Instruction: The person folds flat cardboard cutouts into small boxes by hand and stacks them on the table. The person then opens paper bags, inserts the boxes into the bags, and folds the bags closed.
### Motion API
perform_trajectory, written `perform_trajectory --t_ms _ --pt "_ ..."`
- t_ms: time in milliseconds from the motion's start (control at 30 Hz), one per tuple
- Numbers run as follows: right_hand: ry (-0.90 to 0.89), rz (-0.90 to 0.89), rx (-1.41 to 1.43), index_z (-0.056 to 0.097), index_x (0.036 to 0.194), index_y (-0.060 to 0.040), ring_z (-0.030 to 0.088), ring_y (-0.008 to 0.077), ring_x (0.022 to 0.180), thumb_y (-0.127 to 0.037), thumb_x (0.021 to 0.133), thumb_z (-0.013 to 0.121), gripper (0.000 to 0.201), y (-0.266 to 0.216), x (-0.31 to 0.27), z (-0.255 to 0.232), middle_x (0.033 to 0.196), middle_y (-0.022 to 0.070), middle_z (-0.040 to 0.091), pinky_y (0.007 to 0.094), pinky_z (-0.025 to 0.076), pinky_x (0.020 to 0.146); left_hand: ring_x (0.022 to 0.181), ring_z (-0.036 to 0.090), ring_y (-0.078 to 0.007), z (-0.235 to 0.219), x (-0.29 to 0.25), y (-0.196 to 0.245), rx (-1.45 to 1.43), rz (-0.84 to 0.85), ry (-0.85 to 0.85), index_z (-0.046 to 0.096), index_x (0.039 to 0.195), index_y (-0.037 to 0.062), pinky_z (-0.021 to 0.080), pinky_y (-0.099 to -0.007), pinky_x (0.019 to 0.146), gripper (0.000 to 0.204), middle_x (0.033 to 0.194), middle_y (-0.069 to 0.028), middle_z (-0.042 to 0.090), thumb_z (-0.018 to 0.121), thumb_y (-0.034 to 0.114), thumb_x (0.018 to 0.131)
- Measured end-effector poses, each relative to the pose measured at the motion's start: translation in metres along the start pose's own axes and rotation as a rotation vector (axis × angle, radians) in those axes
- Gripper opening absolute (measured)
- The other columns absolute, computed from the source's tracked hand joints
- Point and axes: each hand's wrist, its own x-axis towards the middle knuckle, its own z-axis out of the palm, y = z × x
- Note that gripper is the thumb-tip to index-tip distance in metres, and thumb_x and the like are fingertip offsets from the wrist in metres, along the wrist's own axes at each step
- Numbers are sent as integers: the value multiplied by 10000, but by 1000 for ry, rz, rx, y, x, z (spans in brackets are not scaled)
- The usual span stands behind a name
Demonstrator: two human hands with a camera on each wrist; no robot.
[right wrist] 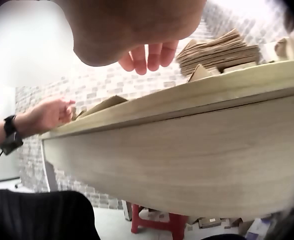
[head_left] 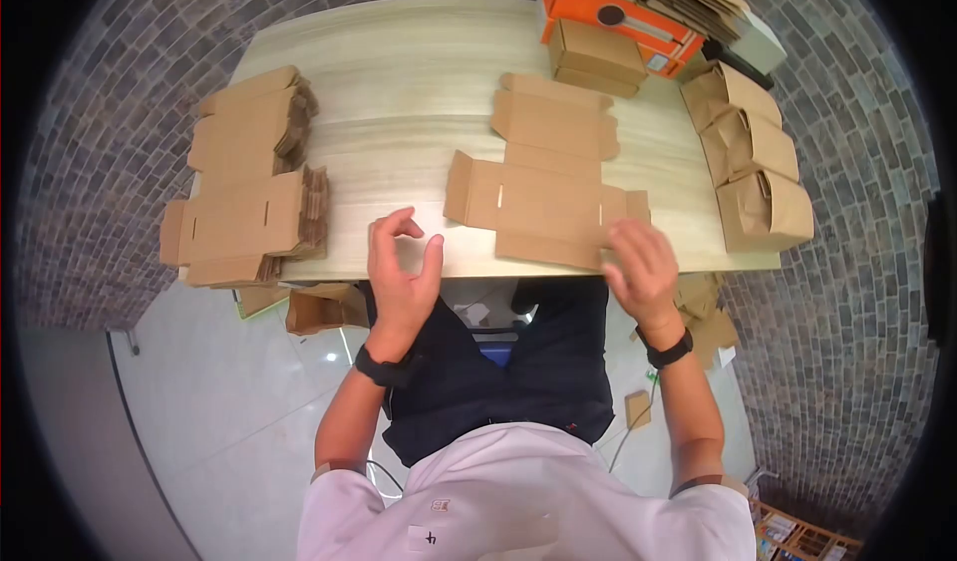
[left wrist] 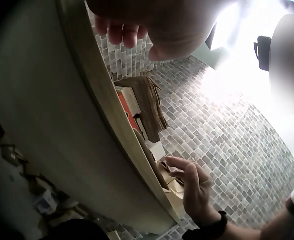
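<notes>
A flattened brown cardboard box (head_left: 551, 202) lies unfolded near the table's front edge, its side flaps spread left and right. To its lower left, the left hand (head_left: 402, 277) hovers at the table edge, thumb apart from loosely bent fingers, holding nothing. The right hand (head_left: 645, 270) is over the box's lower right corner and right flap, its fingers loosely bent; whether they touch the cardboard is unclear. In the left wrist view the left hand (left wrist: 152, 30) is empty. The right wrist view shows the right hand (right wrist: 142, 35) with nothing in its fingers.
Stacked flat cardboard boxes (head_left: 239, 207) lie at the table's left. A closed box (head_left: 598, 57) stands before an orange box (head_left: 623, 22) topped with flat cardboard at the back right. Several brown paper bags (head_left: 763, 212) line the right edge. A red stool (right wrist: 159, 223) is beneath the table.
</notes>
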Motion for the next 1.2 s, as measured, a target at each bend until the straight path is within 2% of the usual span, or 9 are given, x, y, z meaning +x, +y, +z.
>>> perform_trajectory --t_ms 67,100,133,200,367,467,733,1000,1200 --pt "196 320 -208 652 1190 -4 653 368 973 -131 815 779 416 2 -14 -3 1092 128 689 454 542 818 941 560 -246 -1 10 4 141 61 -49 542 1308 -3 448 -367 915 493 967 -102 582 737 70 861" --pt "237 384 -289 631 1245 8 641 341 862 -132 831 775 460 7 -19 -3 1021 108 674 432 539 755 935 555 -264 0 13 5 281 120 -83 529 1350 -3 447 -382 901 570 959 -106 578 766 93 841" --pt "234 399 -287 631 1245 8 641 341 862 -132 831 775 460 8 -26 -2 1021 108 674 432 539 755 935 555 -264 3 15 4 284 120 -98 529 1350 -3 447 -382 901 570 959 -106 578 766 93 841" --pt "98 821 -39 617 1273 26 631 291 791 -139 840 783 493 9 -36 5 943 103 658 395 529 694 921 541 -301 10 22 0 422 102 -208 562 1321 -20 435 -430 859 573 945 -107 582 784 177 830" --pt "36 834 1 690 1173 -3 629 248 678 -81 843 767 348 13 -27 12 824 113 640 370 528 637 871 572 -287 28 35 -9 475 143 -260 630 1250 -6 441 -414 810 468 874 -85 601 769 144 829" --pt "138 829 88 712 1125 -8 649 244 646 -27 839 735 288 11 -18 17 825 122 647 355 536 606 803 590 -267 36 32 -1 460 149 -251 662 1218 11 448 -394 774 410 818 -78 604 739 88 822" --pt "142 741 91 710 1152 -16 681 225 663 24 851 688 304 -4 -14 12 955 118 673 326 548 585 757 574 -236 22 5 18 546 245 -247 671 1218 22 430 -373 739 442 780 -60 579 663 4 777" --pt "35 804 241 714 1151 -17 699 276 763 -43 873 737 280 -13 -7 11 1140 136 667 343 554 636 1001 533 -290 20 -2 17 548 249 -381 676 1260 47 431 -420 849 517 1053 -100 577 814 240 801" --pt "-44 845 229 688 1211 -14 677 279 763 -23 878 727 335 -12 -2 16 1117 153 676 342 549 669 1145 530 -319 27 -2 19 544 223 -328 664 1267 39 426 -440 928 492 1201 -129 585 792 210 823"
